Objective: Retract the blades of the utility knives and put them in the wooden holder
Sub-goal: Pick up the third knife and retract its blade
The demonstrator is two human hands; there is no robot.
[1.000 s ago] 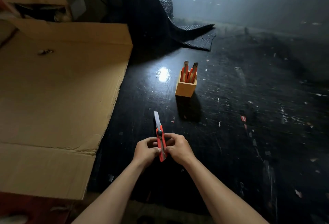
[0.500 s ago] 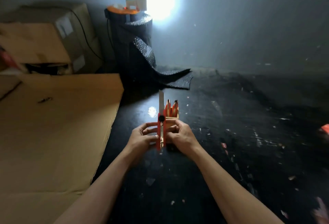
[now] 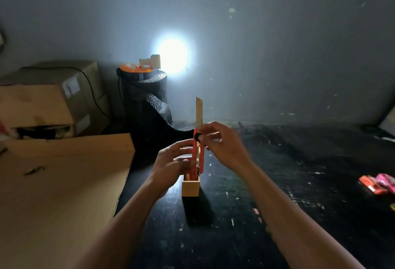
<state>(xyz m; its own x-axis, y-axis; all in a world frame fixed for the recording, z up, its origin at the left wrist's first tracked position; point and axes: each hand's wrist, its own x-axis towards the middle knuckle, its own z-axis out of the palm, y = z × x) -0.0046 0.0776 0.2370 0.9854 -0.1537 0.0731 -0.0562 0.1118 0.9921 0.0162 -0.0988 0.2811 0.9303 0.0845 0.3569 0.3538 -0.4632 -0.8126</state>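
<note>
I hold a red utility knife (image 3: pixel 198 155) upright in front of me, its long blade (image 3: pixel 199 111) fully out and pointing up. My left hand (image 3: pixel 171 162) grips the red body from the left. My right hand (image 3: pixel 224 144) is at the black slider knob near the top of the body, thumb and forefinger on it. Just below and behind the knife stands the wooden holder (image 3: pixel 190 187) on the black floor. What the holder contains is mostly hidden behind my left hand and the knife.
Flat cardboard (image 3: pixel 59 194) covers the floor at left, with boxes (image 3: pixel 49 102) behind it. A black bubble-wrap roll (image 3: pixel 147 102) with a bright lamp (image 3: pixel 173 55) stands at the wall. Orange and pink packets (image 3: pixel 378 183) lie at far right.
The view has tilted up from the floor to the wall. I have raised the knife to upright, and my right hand moved up to the slider knob. The blade is still out.
</note>
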